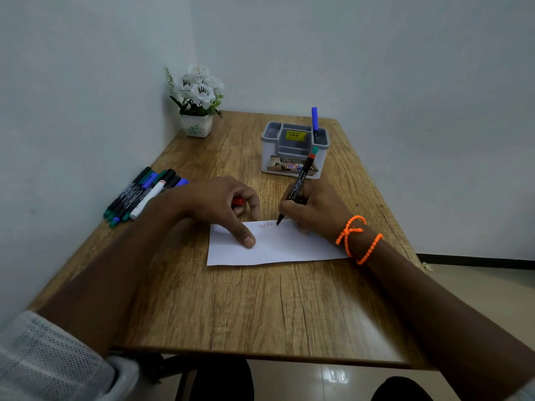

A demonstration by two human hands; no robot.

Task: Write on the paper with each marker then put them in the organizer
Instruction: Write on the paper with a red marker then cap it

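The paper serves as the landmark: a thin white sheet lying flat on the wooden table, light and limp enough, I judge, to slide or buckle under a pen stroke unless it is pinned. The left hand does that pinning, its thumb pressed down on the sheet's left part while the curled fingers hold a small red cap just behind the paper's far edge. On the right side of the paper the right hand grips a slim black marker low on the barrel, fingers wrapped close to the tip, which touches the sheet at the end of a red zigzag line near the far edge. The marker looks stiff, light and smooth, best taken near the tip for writing and mid-barrel for carrying. Left of the paper and farther back lies a cluster of capped markers, green, blue, black and one white. Beyond the paper stands the grey organizer, one blue-capped marker upright in its right rear compartment.
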